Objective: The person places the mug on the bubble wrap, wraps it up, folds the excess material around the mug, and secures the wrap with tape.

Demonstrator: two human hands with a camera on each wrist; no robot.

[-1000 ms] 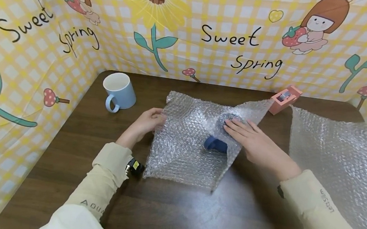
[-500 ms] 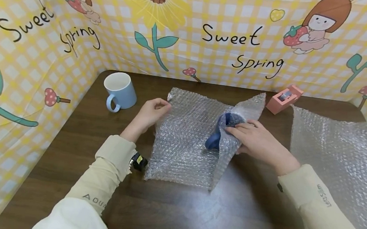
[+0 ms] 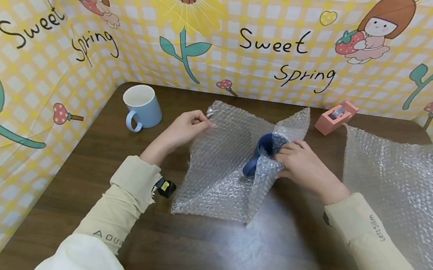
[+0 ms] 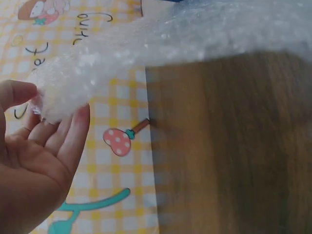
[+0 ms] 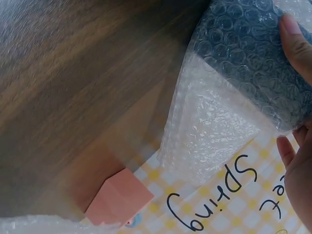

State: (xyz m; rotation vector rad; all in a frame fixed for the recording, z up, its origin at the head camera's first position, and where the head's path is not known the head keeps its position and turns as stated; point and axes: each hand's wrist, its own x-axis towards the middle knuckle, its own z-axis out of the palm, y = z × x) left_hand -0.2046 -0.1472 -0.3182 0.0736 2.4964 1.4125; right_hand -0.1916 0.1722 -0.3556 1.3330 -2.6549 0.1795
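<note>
A dark blue mug point(image 3: 265, 143) lies on its side or tilted on a sheet of bubble wrap point(image 3: 220, 153), its handle toward the near left. My right hand point(image 3: 304, 166) grips the mug through a flap of wrap folded over its right side, fingers at the rim. In the right wrist view the thumb presses the bubbles over the mug's wall point(image 5: 243, 58). My left hand point(image 3: 185, 130) pinches the sheet's far left edge. The left wrist view shows that raised edge point(image 4: 73, 78) between thumb and fingers.
A light blue mug point(image 3: 144, 111) stands at the back left. A pink tape dispenser point(image 3: 334, 118) sits at the back right. Another bubble wrap sheet point(image 3: 399, 187) covers the table's right side. A patterned cloth point(image 3: 224, 64) borders the table behind.
My right hand has folded the wrap against the mug's right side, fingers now at its rim. My left hand has moved away from me and rightward, lifting the sheet's left edge.
</note>
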